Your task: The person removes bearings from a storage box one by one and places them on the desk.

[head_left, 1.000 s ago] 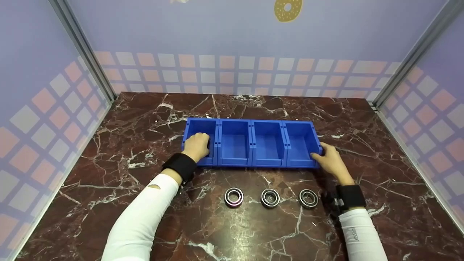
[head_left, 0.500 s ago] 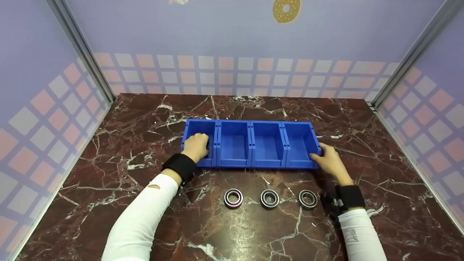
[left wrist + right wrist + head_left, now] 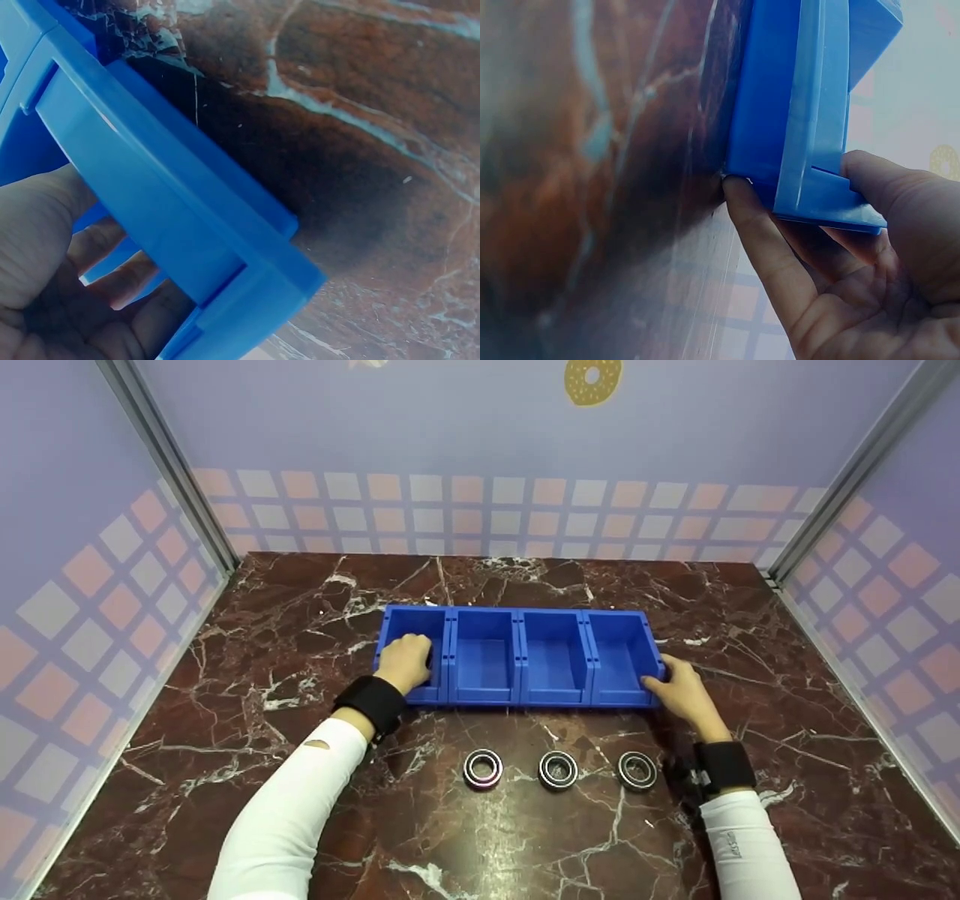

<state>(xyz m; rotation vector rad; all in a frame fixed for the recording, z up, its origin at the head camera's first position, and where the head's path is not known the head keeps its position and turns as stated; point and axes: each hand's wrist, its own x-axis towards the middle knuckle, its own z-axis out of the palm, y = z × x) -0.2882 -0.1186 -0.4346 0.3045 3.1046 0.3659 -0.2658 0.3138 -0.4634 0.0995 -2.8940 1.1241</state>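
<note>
A row of joined blue bins (image 3: 484, 656) stands on the dark red marbled table. My left hand (image 3: 405, 664) reaches down into the leftmost bin, its fingers bent. A small dark patch shows beside its thumb side; whether the hand holds something is hidden. In the left wrist view, the fingers (image 3: 124, 277) of that hand lie behind the bin's front wall. At the opposite end, my right hand (image 3: 681, 694) pinches the rightmost bin's side wall, thumb inside and fingers outside. Three metal ring bearings (image 3: 483, 769), (image 3: 559, 770), (image 3: 637, 771) lie in a line before the bins.
Purple panels with pink and white squares enclose the table (image 3: 285, 607) at the back and both sides. Grey metal posts (image 3: 169, 465) stand at the back corners. Both wrists wear black bands (image 3: 371, 703).
</note>
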